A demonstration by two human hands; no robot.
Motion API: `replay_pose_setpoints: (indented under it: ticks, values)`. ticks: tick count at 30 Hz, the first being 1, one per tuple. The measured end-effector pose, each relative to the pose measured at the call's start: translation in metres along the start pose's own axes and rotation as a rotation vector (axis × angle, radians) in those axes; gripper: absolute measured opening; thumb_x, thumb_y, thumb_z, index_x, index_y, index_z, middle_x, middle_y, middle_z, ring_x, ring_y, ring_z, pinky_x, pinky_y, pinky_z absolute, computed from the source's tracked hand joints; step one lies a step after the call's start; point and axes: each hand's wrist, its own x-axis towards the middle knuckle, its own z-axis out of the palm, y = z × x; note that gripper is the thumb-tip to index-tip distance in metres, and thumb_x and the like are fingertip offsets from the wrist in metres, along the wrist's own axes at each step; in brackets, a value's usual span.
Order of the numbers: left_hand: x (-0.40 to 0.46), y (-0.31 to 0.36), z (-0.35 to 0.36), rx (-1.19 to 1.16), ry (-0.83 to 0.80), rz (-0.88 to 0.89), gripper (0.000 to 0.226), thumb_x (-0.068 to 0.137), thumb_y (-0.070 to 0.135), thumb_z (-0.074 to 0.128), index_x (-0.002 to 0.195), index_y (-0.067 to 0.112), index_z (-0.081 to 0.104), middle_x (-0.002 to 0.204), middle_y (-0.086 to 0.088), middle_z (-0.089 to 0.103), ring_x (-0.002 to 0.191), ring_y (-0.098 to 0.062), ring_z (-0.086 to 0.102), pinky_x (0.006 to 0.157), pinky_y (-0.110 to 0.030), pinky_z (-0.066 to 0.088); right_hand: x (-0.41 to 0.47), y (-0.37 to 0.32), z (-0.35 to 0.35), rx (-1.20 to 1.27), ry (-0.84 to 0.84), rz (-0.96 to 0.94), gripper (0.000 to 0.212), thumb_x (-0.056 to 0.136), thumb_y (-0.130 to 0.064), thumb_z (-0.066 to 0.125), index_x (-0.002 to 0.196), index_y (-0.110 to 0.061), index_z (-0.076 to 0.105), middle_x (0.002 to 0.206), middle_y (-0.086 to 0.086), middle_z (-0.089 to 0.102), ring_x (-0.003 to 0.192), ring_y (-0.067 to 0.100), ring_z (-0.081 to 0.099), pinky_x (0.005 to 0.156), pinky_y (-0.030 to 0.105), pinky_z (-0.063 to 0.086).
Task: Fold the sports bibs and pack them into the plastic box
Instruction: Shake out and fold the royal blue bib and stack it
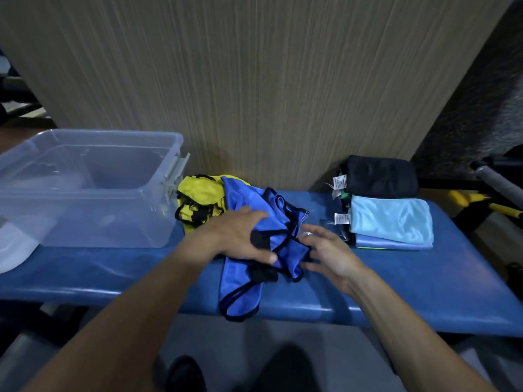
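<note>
A crumpled blue bib with black trim (243,281) lies on the blue padded bench (424,292), one end hanging over the front edge. My left hand (240,236) rests on top of it, thumb and fingers curled round a fold of the fabric. My right hand (328,253) is at the bib's right side with fingers spread, touching the black trim. A yellow bib with black trim (198,202) lies bunched behind the blue one. The clear plastic box (85,190) stands on the bench at the left, with no bibs visible inside.
Folded cloths are stacked at the bench's right: a light blue one (392,219) on top at the front, a black one (380,176) behind. A wood-grain wall panel (254,80) rises behind the bench. Yellow-handled equipment (481,202) lies at the far right. A white lid (14,244) shows at the left edge.
</note>
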Motion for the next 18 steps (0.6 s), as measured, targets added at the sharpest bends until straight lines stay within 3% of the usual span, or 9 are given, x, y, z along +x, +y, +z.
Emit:
replay_pose_setpoints:
  ticks: [2,4,6,8,11,13,15,18]
  values:
    - [0.005,0.0,0.015,0.226,0.013,-0.048,0.091,0.077,0.069,0.071,0.15,0.03,0.035,0.144,0.002,0.041,0.133,-0.028,0.04,0.1,-0.044,0.045,0.001,0.002,0.002,-0.045,0.008,-0.026,0.032,0.098,-0.008,0.062,0.129,-0.017,0.059,0.118,0.004,0.069,0.096,0.017,0.069,0.074,0.033,0.06]
    - [0.012,-0.004,0.018,0.247,0.173,-0.058,0.05,0.091,0.047,0.066,0.133,0.026,0.05,0.13,-0.003,0.051,0.123,-0.03,0.05,0.091,-0.044,0.049,0.003,0.004,0.005,-0.099,-0.008,-0.06,0.037,0.094,-0.005,0.068,0.129,-0.015,0.059,0.117,0.001,0.065,0.091,0.009,0.068,0.069,0.026,0.058]
    - [0.019,-0.013,0.016,0.166,0.315,-0.06,0.019,0.097,0.032,0.061,0.113,0.022,0.059,0.114,-0.004,0.063,0.11,-0.03,0.061,0.081,-0.042,0.052,0.005,0.01,0.006,-0.231,-0.017,-0.114,0.045,0.088,-0.002,0.075,0.128,-0.017,0.06,0.122,0.001,0.063,0.1,0.009,0.065,0.069,0.015,0.052]
    - [0.018,-0.025,0.01,-0.113,0.378,0.005,0.009,0.094,0.025,0.066,0.101,0.02,0.064,0.097,0.0,0.069,0.097,-0.026,0.066,0.076,-0.035,0.049,0.008,0.016,0.007,-0.367,-0.007,-0.18,0.048,0.083,0.001,0.079,0.125,-0.016,0.063,0.119,-0.002,0.064,0.112,0.009,0.06,0.076,0.006,0.046]
    - [0.005,-0.033,-0.01,-0.804,0.476,0.121,0.019,0.089,0.0,0.066,0.094,0.017,0.071,0.086,0.006,0.073,0.084,-0.01,0.068,0.078,-0.03,0.054,0.01,0.016,0.006,-0.416,0.091,-0.26,0.034,0.083,0.005,0.075,0.111,-0.015,0.07,0.096,-0.006,0.065,0.093,0.01,0.062,0.072,0.004,0.045]
    - [-0.003,-0.031,-0.023,-1.136,0.544,0.106,0.031,0.091,-0.011,0.061,0.094,0.017,0.074,0.092,-0.003,0.076,0.088,-0.018,0.07,0.085,-0.036,0.056,0.011,0.012,0.001,-0.405,0.197,-0.342,0.034,0.085,0.006,0.071,0.107,-0.02,0.069,0.091,-0.004,0.063,0.084,0.014,0.063,0.072,0.008,0.045]
    - [-0.006,-0.028,-0.03,-1.321,0.577,0.082,0.032,0.092,-0.014,0.058,0.099,0.012,0.074,0.099,-0.014,0.074,0.094,-0.028,0.07,0.091,-0.044,0.056,0.011,0.006,-0.001,-0.465,0.303,-0.439,0.036,0.088,0.0,0.069,0.119,-0.019,0.065,0.102,-0.002,0.065,0.09,0.015,0.064,0.074,0.008,0.044]
    - [-0.009,-0.022,-0.033,-1.395,0.555,0.067,0.024,0.094,-0.009,0.06,0.104,0.009,0.072,0.101,-0.016,0.075,0.096,-0.03,0.071,0.092,-0.044,0.057,-0.003,-0.002,0.006,-0.664,0.351,-0.679,0.045,0.09,-0.023,0.074,0.133,-0.018,0.059,0.121,-0.005,0.059,0.111,0.011,0.057,0.092,0.013,0.038]
